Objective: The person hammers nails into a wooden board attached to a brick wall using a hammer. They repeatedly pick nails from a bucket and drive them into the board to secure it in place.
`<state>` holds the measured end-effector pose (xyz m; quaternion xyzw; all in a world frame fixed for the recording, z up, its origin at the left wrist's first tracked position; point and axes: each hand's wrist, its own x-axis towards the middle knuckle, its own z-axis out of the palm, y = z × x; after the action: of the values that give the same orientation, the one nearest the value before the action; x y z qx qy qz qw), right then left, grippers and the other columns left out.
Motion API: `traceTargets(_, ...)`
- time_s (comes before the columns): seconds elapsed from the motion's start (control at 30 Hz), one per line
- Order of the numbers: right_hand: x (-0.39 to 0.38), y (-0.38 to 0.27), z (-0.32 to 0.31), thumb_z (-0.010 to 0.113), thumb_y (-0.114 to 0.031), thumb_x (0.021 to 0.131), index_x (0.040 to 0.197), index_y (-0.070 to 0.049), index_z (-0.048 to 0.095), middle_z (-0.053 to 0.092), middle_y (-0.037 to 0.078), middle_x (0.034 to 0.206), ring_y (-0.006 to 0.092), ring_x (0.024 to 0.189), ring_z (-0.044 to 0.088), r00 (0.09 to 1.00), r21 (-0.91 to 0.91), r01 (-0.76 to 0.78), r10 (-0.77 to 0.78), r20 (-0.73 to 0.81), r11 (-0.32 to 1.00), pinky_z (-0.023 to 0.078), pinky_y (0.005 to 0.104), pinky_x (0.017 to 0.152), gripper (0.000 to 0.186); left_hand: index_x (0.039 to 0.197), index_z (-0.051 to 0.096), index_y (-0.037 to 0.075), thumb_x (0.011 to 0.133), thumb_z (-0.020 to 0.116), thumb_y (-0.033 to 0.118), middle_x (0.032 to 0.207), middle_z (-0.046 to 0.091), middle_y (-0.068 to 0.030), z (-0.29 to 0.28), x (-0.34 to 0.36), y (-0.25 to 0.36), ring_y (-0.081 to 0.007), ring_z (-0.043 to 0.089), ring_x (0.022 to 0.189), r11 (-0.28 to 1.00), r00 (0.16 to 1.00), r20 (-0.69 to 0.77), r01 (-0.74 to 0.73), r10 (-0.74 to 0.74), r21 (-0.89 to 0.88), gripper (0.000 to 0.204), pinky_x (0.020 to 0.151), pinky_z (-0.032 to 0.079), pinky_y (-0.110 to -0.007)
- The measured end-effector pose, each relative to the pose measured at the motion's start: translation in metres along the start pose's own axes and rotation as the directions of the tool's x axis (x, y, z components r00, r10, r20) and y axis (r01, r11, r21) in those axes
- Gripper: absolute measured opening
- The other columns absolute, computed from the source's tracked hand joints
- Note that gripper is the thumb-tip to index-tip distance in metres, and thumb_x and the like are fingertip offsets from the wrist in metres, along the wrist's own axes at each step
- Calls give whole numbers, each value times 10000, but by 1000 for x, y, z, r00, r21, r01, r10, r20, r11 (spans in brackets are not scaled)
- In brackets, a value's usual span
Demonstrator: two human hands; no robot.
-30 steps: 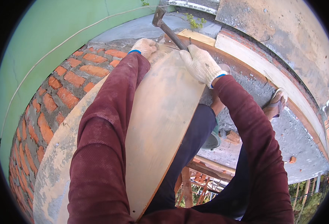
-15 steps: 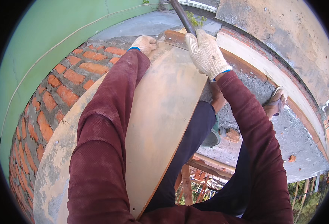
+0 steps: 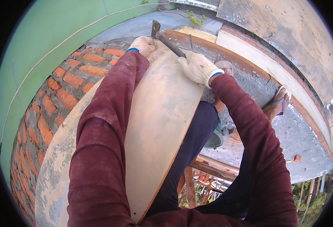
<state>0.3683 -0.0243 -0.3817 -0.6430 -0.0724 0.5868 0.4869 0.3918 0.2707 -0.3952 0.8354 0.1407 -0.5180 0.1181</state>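
My right hand (image 3: 199, 68), in a white knit glove, is wrapped round the dark handle of a hammer (image 3: 171, 46). The hammer's metal head is low, over the far end of a plywood sheet (image 3: 160, 109), beside my left hand. Gloved the same way, my left hand (image 3: 142, 45) is closed with its fingertips pressed together at the sheet's far edge. Whatever those fingers pinch is hidden. The sheet runs from there back toward my body, under my left forearm.
Rough brickwork (image 3: 68, 97) and a green wall (image 3: 49, 30) stand on the left. Wooden boards (image 3: 246, 51) edge the concrete slab (image 3: 257, 143) on the right. A sandalled foot (image 3: 278, 104), a green bucket (image 3: 215, 139) and a brick chunk (image 3: 297, 158) are there.
The hammer has swung down and left, its head now showing beside my left hand. My right hand has dropped slightly down and left. My left hand stays nearly in place.
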Motion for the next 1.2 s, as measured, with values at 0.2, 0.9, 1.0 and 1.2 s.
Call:
traceTargets(0.2, 5, 15, 19, 478, -395, 1051, 1126, 53, 611, 704, 314, 978, 495, 947, 689, 966, -134, 148, -172, -194, 980, 540, 523, 837, 473, 1031, 801, 58, 850, 790, 233, 939, 769, -131, 1, -9, 10, -230, 713, 890, 978, 992, -87, 73, -92, -197, 252, 849, 534, -366)
traceTargets(0.9, -2, -6, -10, 566, -337, 1036, 1148, 37, 568, 668, 301, 795, 498, 802, 681, 750, -54, 348, -313, -583, 936, 540, 541, 707, 390, 1056, 813, 81, 849, 813, 249, 969, 784, -123, 4, 0, 3, -218, 718, 897, 978, 992, -38, 116, -124, -173, 267, 868, 539, -366)
traceTargets(1.0, -6, -19, -8, 543, -311, 1057, 1159, 27, 551, 671, 299, 835, 483, 817, 683, 647, 85, 417, -230, -727, 905, 536, 542, 684, 353, 1051, 814, 84, 849, 814, 252, 967, 783, -124, 1, 0, 13, -217, 711, 880, 980, 993, -8, 118, -121, -163, 263, 858, 539, -366)
traceTargets(1.2, 16, 29, 2, 510, -389, 1062, 1073, 31, 557, 667, 344, 958, 512, 953, 660, 953, -232, 218, -258, -160, 948, 519, 546, 752, 423, 1040, 813, 85, 834, 820, 269, 944, 778, -126, 4, 5, -1, -222, 708, 870, 987, 995, -35, 91, -96, -133, 275, 861, 536, -370)
